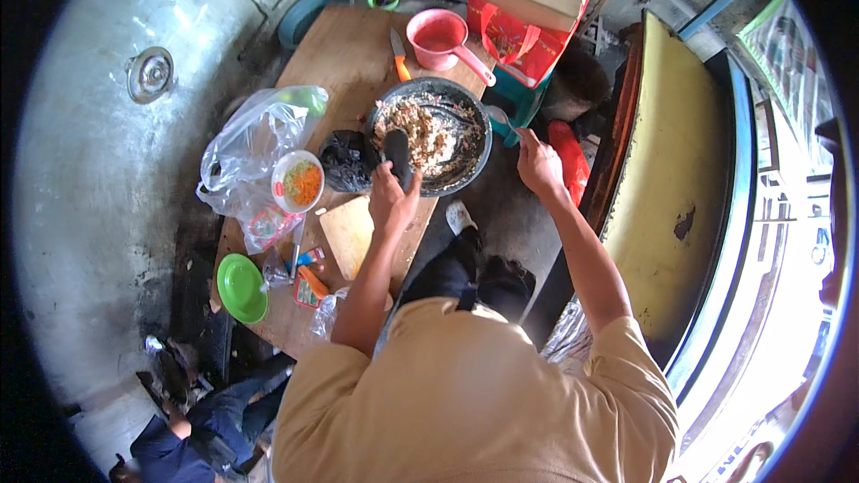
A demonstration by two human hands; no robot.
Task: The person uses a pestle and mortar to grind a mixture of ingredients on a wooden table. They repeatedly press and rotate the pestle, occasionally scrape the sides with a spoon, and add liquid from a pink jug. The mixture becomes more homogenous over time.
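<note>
A large dark round basin [484, 145] holds a crumbly pale mixture [428, 139] with reddish and brown bits. My left hand [392, 199] is closed around a dark oblong thing [396, 150], shaped like a pestle, which reaches over the basin's near left rim. Its far end lies against the mixture; its exact kind does not show. To the right of the basin, outside its rim, my right hand [540, 164] grips a metal spoon [501, 116] by the handle. Beside the basin's left side sits a black plastic bag [345, 161].
On the wooden table [349, 45] are a pink dipper [438, 38], an orange-handled knife [399, 55], a bowl of shredded vegetables [298, 182], clear bags [259, 143], a cutting board [351, 237] and a green plate [242, 288]. A person [206, 425] is at lower left.
</note>
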